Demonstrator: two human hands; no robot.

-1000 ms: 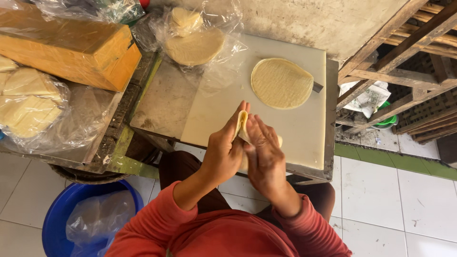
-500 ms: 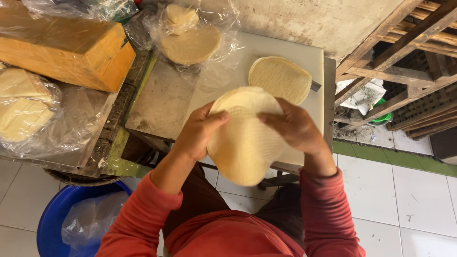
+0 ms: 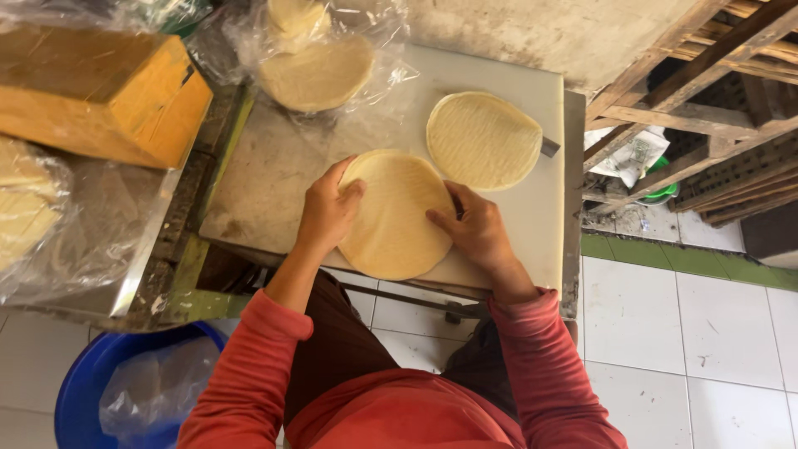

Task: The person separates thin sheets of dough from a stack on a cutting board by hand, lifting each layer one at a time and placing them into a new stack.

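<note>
Head view: both hands, left hand [image 3: 327, 214] and right hand [image 3: 475, 231], press flat, fingers spread, on the dough round [image 3: 395, 214] at the board's [image 3: 274, 179] near edge; looks thin, floppy, tearable, so I'd lift it by opposite rims.

A clear plastic bag [image 3: 324, 58] of pale round dough sheets lies at the counter's [image 3: 274, 175] far edge. Another clear bag [image 3: 41, 216] of the same sheets sits at its left edge. A crumpled white printed wrapper [image 3: 629, 158] lies beyond the right edge, among wooden slats.
</note>
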